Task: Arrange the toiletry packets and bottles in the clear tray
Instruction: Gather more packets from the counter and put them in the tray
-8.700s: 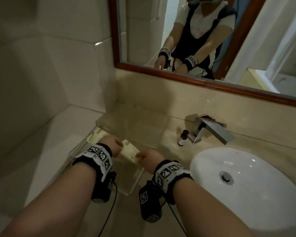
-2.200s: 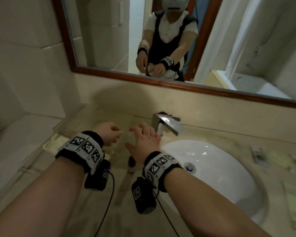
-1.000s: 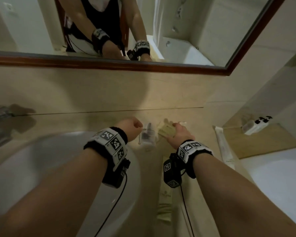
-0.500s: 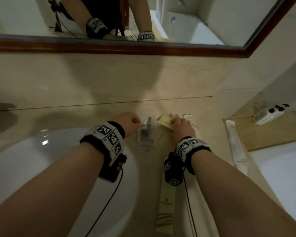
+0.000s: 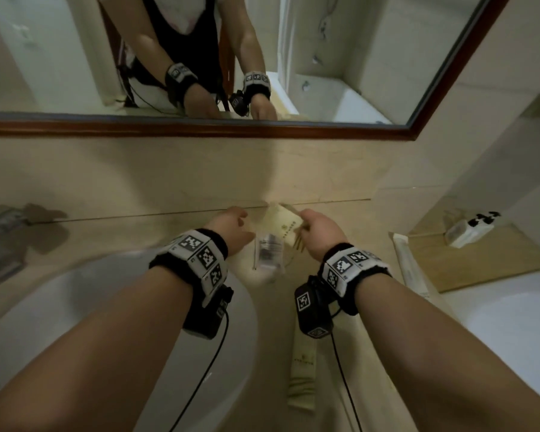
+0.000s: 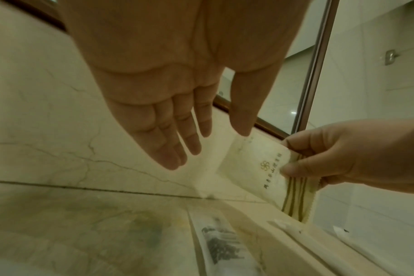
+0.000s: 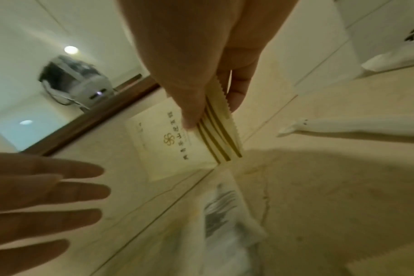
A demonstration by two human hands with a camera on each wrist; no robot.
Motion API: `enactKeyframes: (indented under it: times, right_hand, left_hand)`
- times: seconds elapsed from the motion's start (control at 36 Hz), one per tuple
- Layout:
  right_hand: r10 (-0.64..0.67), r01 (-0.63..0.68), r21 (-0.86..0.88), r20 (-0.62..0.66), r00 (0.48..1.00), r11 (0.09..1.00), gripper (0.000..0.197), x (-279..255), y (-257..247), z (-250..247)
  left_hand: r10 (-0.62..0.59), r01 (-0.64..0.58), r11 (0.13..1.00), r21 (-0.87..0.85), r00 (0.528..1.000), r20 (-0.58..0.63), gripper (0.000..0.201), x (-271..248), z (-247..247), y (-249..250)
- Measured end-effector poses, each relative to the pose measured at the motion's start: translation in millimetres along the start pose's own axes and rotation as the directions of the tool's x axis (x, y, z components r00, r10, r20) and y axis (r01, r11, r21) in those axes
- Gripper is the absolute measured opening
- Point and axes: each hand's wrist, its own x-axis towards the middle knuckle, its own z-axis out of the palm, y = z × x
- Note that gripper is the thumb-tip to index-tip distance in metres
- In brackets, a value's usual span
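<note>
The right hand [image 5: 320, 233] pinches only the striped end of the cream packet [image 5: 286, 227] above the counter [image 5: 356, 232], the left hand [image 5: 231, 229] is flat and empty, so the packet may slip and fall.

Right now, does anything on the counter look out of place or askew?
Nothing damaged or spilled. Packets lie scattered on the counter: a clear packet beside the sink, a cream sachet nearer. The right hand pinches another cream packet.

Left hand [image 6: 177, 89] flat, fingers straight; right hand [image 7: 201, 61] forward, thumb-and-finger grip pinched.
</note>
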Motion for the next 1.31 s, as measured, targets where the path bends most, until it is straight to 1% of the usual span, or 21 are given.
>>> enactKeyframes:
  times: [0.08, 0.22, 0.31, 0.36, 0.44, 0.5, 0.56, 0.64, 0.72, 0.81, 0.94, 1.06, 1.14, 1.31]
  right_hand:
    - [-0.064, 0.064, 0.039, 0.008, 0.998, 0.997, 0.036, -12.5, -22.2, 0.7]
    - [-0.170, 0.170, 0.029, 0.023, 0.985, 0.985, 0.037, -35.6, -58.3, 5.6]
    - [-0.191, 0.190, 0.042, 0.034, 0.981, 0.981, 0.037, -47.3, -77.6, 12.6]
    - [-0.205, 0.201, 0.073, 0.045, 0.978, 0.977, 0.037, -56.0, -90.7, 18.8]
    - [-0.247, 0.241, 0.137, 0.029, 0.969, 0.961, 0.034, -69.4, -111.4, 29.2]
    - [-0.287, 0.280, 0.195, 0.006, 0.958, 0.940, 0.032, -77.3, -124.9, 36.1]
    - [-0.332, 0.322, 0.213, 0.008, 0.943, 0.922, 0.036, -85.1, -140.7, 45.1]
    - [-0.377, 0.367, 0.136, 0.054, 0.925, 0.920, 0.052, -97.5, -168.9, 60.2]
    - [-0.450, 0.452, -0.017, 0.061, 0.891, 0.892, 0.061, -107.2, -199.0, 76.3]
    - [-0.504, 0.505, -0.121, 0.044, 0.863, 0.855, 0.059, -115.7, -232.4, 96.3]
    - [-0.534, 0.535, -0.102, 0.036, 0.845, 0.839, 0.053, -135.6, -290.1, 128.2]
    - [-0.584, 0.583, -0.082, 0.020, 0.812, 0.808, 0.055, -149.8, -339.0, 155.0]
    - [-0.624, 0.624, -0.044, 0.011, 0.782, 0.781, 0.055, -162.7, -378.5, 178.9]
    - [-0.653, 0.655, 0.022, 0.115, 0.749, 0.755, 0.051, -189.9, -450.8, 234.5]
  left_hand:
    - [0.026, -0.025, 1.000, 0.019, 0.998, -0.057, 0.053, -17.7, -10.4, 0.2]
    - [0.031, -0.033, 0.999, -0.012, 0.992, -0.126, 0.050, -52.0, -27.5, -10.0]
    - [0.010, -0.013, 1.000, -0.019, 0.987, -0.162, 0.047, -69.9, -37.6, -23.5]
    - [-0.027, 0.013, 0.997, -0.080, 0.984, -0.175, 0.042, -80.5, -44.2, -35.5]
    - [-0.078, 0.032, 0.970, -0.239, 0.980, -0.184, 0.034, -98.8, -55.0, -53.3]
    - [-0.099, 0.035, 0.947, -0.319, 0.977, -0.188, 0.032, -108.2, -62.1, -64.3]
    - [-0.124, 0.043, 0.932, -0.360, 0.971, -0.205, 0.032, -118.6, -70.8, -77.7]
    - [-0.164, 0.055, 0.908, -0.415, 0.959, -0.232, 0.031, -136.1, -88.2, -100.5]
    - [-0.190, 0.054, 0.890, -0.453, 0.947, -0.260, 0.030, -153.5, -105.9, -126.6]
    - [-0.214, 0.057, 0.894, -0.444, 0.925, -0.313, 0.029, -170.2, -124.4, -155.4]
    - [-0.234, 0.057, 0.891, -0.450, 0.907, -0.350, 0.033, -198.2, -159.1, -203.4]
    - [-0.287, 0.080, 0.888, -0.452, 0.866, -0.409, 0.034, -222.2, -189.4, -245.9]
    - [-0.338, 0.094, 0.865, -0.492, 0.834, -0.435, 0.033, -239.5, -212.7, -282.1]
    - [-0.448, 0.169, 0.833, -0.526, 0.764, -0.465, 0.031, -275.2, -249.2, -359.5]
